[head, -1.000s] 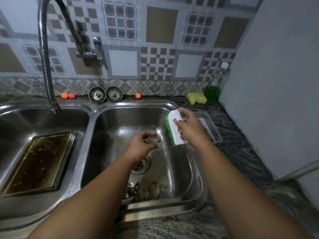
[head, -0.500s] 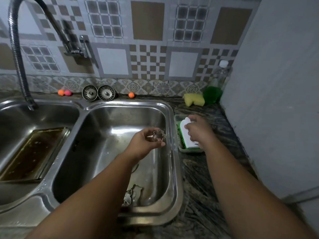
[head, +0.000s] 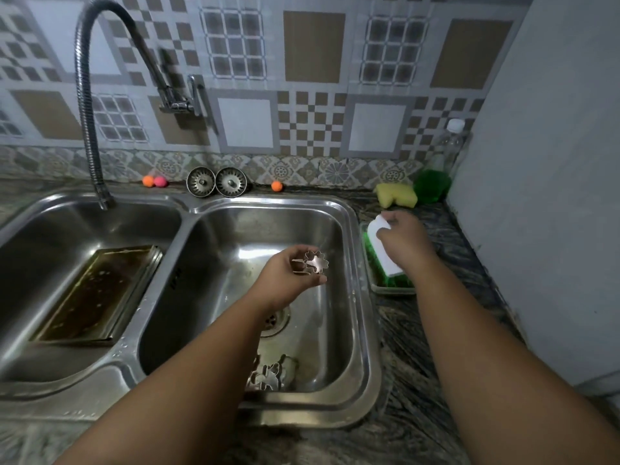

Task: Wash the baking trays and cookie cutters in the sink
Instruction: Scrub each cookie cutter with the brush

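Cutter, flower-shaped, pinched in left hand; right hand grips one brush; one tray, two strainers.

Home kitchen, I'm at the wash-up corner. Evidence: double-bowl steel sink set in a stone counter, gooseneck tap on a patterned tile backsplash, two drain strainers, a yellow sponge and a bottle of green liquid by the wall.
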